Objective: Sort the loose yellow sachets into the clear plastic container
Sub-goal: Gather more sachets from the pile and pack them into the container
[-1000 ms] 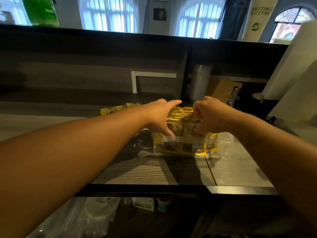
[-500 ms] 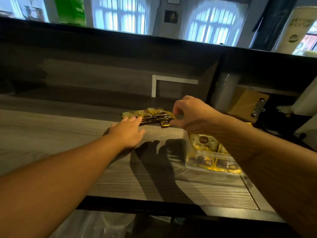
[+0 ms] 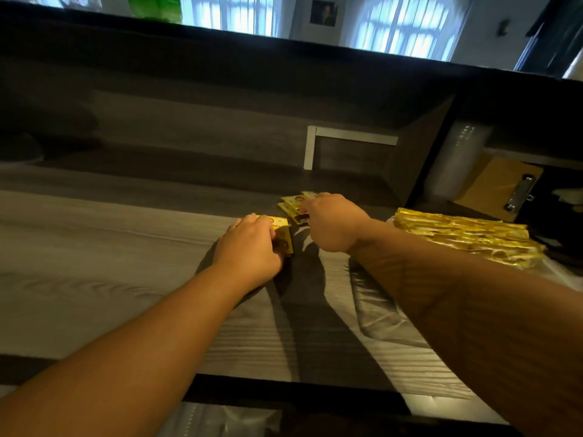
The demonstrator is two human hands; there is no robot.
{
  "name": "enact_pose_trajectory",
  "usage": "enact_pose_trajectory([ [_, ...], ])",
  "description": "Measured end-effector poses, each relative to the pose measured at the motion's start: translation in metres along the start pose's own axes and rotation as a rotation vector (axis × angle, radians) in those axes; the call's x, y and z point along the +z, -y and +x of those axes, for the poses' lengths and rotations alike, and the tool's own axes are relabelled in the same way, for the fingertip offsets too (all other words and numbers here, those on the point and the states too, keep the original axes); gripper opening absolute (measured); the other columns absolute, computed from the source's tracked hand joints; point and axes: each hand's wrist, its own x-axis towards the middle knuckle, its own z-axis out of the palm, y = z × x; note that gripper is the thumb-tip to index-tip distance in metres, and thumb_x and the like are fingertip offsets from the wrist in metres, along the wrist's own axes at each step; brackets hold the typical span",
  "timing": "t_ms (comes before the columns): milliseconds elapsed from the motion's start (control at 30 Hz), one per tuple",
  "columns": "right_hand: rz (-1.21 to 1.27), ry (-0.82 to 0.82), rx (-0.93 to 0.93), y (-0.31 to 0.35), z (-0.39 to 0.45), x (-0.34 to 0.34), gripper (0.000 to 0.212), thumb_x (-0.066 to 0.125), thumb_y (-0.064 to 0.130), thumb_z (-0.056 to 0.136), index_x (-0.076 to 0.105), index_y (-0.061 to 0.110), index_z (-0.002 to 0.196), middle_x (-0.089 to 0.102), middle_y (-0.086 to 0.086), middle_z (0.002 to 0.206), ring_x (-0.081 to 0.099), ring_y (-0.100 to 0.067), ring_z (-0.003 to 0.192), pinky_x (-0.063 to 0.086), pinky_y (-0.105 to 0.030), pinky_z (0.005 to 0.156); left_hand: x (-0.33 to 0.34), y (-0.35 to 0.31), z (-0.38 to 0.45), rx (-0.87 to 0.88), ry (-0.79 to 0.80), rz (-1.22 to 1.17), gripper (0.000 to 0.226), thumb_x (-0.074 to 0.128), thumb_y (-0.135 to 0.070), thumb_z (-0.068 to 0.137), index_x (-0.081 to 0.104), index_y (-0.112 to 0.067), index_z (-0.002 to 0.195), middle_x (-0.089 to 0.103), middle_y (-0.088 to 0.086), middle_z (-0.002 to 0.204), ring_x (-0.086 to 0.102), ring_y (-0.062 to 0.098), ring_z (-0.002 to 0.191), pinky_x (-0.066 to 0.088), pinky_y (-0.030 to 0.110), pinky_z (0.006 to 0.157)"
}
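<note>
Nearest, left hand [image 3: 252, 247] on the wooden counter [image 3: 94, 263], fingers curled round a few yellow sachets [image 3: 284, 233]; just beyond, right hand [image 3: 334, 223] pinching the loose sachets [image 3: 291, 203] lying farther back; far right, packed sachets [image 3: 467, 238] standing in the clear container [image 3: 564, 272]; clipboard [image 3: 498, 187] behind

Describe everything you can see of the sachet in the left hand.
The sachet is a small flat yellow-gold packet, glossy like foil, with a round printed mark near its top edge. The left hand grips it from its left side and covers much of it. It stands tilted on the wood-grain counter, apart from the loose sachets beyond.
</note>
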Motion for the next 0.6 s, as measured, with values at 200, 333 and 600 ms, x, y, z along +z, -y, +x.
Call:
enact_pose_trajectory([
  [200,-0.019,-0.038,0.060,0.009,0.026,0.022,0.058,0.056,0.014,0.094,0.037,0.025,0.147,0.048,-0.012,0.142,0.039,-0.035,0.133,0.043,-0.050,0.104,0.004,0.011,-0.002,0.031,-0.179,-0.234,0.043,0.077,-0.010,0.081,0.066,-0.018,0.121,0.048,0.000,0.131,0.054,0.019,0.115,0.043,0.022,0.094],
  [333,-0.087,-0.143,0.088,0.006,0.035,0.030,0.050,0.052,0.014,0.096,0.041,0.023,0.143,0.053,-0.012,0.137,0.037,-0.035,0.132,0.043,-0.048,0.099,-0.004,0.015,0.003,-0.089,-0.354,-0.425,0.036,0.075,-0.006,0.084,0.072,-0.019,0.117,0.049,-0.001,0.130,0.052,0.016,0.117,0.034,0.012,0.088],
  [600,-0.144,-0.248,0.065,0.010,0.030,0.026,0.032,0.058,0.015,0.094,0.058,0.020,0.125,0.059,-0.007,0.120,0.049,-0.028,0.115,0.049,-0.042,0.091,-0.012,0.013,0.004,-0.240,-0.418,-0.708,0.054,0.069,0.001,0.087,0.062,-0.030,0.130,0.060,-0.001,0.132,0.062,0.019,0.114,0.060,0.025,0.072],
])
